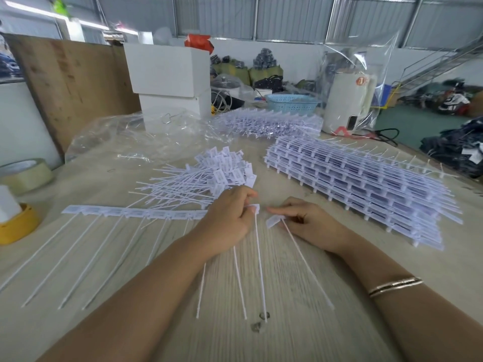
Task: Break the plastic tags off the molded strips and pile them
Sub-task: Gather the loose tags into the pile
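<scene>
A white molded strip (136, 212) of tags with long thin tails lies across the table in front of me, running left from my left hand (230, 218). My left hand grips the strip's right end, thumb and fingers pinching the end tag. My right hand (308, 223) pinches a single tag (274, 220) that sits apart from the strip, its tail trailing toward me. Behind my hands lies a loose pile of separated tags (222, 173).
A tall stack of unbroken strips (366, 184) fills the right side, with another stack (269, 124) further back. Crumpled clear plastic (136, 137), white boxes (170, 71), a blue basket (292, 101) and tape rolls (26, 173) stand around the wooden table (300, 296).
</scene>
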